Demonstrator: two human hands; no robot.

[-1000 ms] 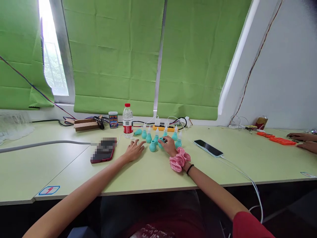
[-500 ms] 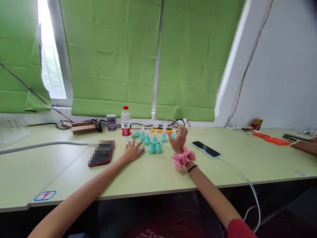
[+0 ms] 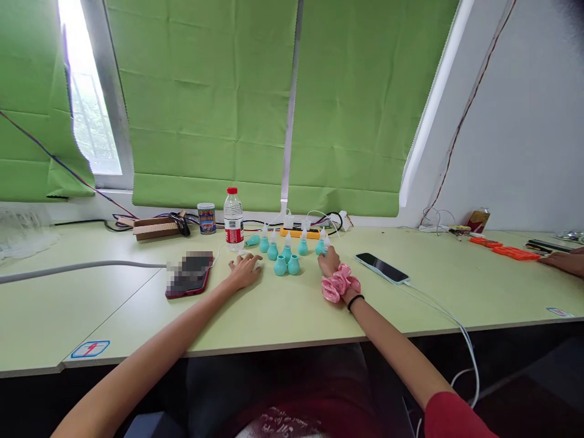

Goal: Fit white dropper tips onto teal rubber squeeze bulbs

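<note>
Several teal rubber bulb syringes with clear pointed tips (image 3: 286,252) stand upright in a loose cluster. In front of them are two teal bulbs (image 3: 280,266) with open tops and no tips. Another teal bulb (image 3: 252,241) lies on its side near the bottle. My right hand (image 3: 329,261), with a pink scrunchie at the wrist, has its fingers closed at the cluster's right end. A clear tip (image 3: 326,242) shows above those fingers, its bulb mostly hidden by them. To the left of the bulbs, my left hand (image 3: 245,271) rests on the table with fingers spread, holding nothing.
A phone (image 3: 189,275) lies left and another phone (image 3: 382,268) right, with a white cable. Behind stand a water bottle (image 3: 233,222), a can (image 3: 207,219), a cardboard box (image 3: 157,229) and a yellow power strip (image 3: 298,233). Another person's hand (image 3: 566,261) is beside orange trays (image 3: 515,252).
My right hand has come down from a raised, open pose and closed around a tipped bulb syringe. My left hand stays on the table, fingers slightly more bent. The view has shifted slightly.
</note>
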